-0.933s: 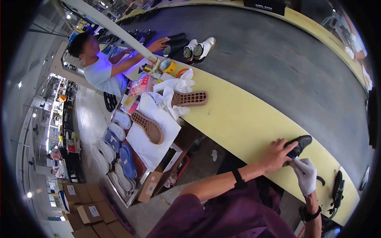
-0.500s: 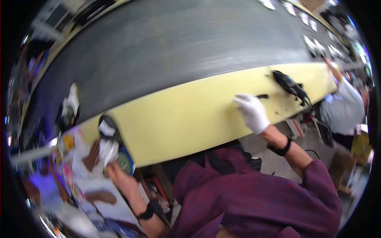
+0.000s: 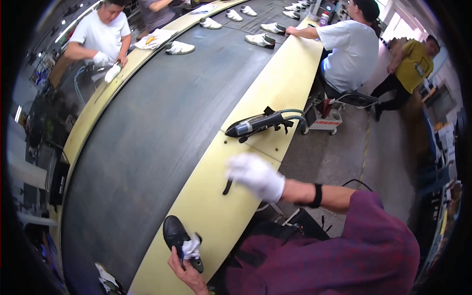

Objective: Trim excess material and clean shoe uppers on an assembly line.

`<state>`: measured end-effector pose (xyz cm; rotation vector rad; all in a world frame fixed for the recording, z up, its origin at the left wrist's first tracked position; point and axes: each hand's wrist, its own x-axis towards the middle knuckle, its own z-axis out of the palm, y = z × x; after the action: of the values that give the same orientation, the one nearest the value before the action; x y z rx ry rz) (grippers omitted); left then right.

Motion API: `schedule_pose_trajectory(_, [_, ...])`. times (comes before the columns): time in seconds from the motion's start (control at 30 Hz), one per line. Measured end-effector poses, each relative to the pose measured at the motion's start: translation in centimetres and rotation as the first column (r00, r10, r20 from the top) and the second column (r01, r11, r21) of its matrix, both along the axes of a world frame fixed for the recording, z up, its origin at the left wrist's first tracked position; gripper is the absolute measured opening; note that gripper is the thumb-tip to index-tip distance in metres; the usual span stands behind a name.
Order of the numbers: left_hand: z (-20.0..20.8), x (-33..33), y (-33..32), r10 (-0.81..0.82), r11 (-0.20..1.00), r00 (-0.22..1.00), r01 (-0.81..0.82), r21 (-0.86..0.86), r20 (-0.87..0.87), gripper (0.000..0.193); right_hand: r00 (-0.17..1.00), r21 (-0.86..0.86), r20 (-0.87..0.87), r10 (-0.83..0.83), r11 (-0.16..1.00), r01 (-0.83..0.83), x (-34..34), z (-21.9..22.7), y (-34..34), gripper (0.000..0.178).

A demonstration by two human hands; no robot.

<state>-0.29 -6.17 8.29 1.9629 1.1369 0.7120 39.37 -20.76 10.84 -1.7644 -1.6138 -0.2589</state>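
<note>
The black shoe [image 3: 178, 237] lies on the yellow desk [image 3: 275, 98] edge beside the dark belt [image 3: 162, 123], the left hand [image 3: 189, 273] clamped on it with a white rag [image 3: 191, 248]. The gloved right hand [image 3: 255, 176] hovers open near the black tool [image 3: 258, 123]. Steadying the shoe firmly looks wise.

The low black shoe [image 3: 178, 236] has a smooth, faintly glossy upper that looks like leather or an imitation of it, and the crumpled white cloth rag [image 3: 191, 248] pressed on it by the bare left hand [image 3: 189, 275] looks soft and matt. The right hand [image 3: 255, 175] wears a white knitted fabric glove, matt and slightly fuzzy, over the pale yellow painted bench edge [image 3: 206, 206], which looks smooth and dull. The wide dark grey conveyor belt [image 3: 147, 132] looks like matt, finely textured rubber, while the black handheld tool [image 3: 258, 123] with its ribbed hose looks like hard plastic with a slight sheen.
</note>
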Motion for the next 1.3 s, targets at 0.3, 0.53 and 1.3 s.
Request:
schedule_pose_trajectory(0.3, [-1.9, 4.7, -1.0, -0.078, 0.992, 0.99, 0.09, 0.089, -0.121, 0.046, 0.941, -0.406, 0.227, -0.25, 0.854, 0.325, 15.1, -1.9, -1.7, 0.028])
schedule_pose_trajectory(0.53, [-4.3, 3.9, -1.3, -0.036, 0.99, 0.986, 0.057, 0.129, -0.16, 0.057, 0.951, -0.455, -0.218, -0.219, 0.885, 0.099, 7.1, 2.3, -3.0, 0.022])
schedule_pose_trajectory(1.3, [-2.8, 6.5, -1.3, -0.077, 0.971, 0.975, 0.121, 0.206, -0.208, 0.075, 0.829, -0.362, 0.426, -0.362, 0.772, 0.522, 22.9, -7.9, -1.8, 0.027])
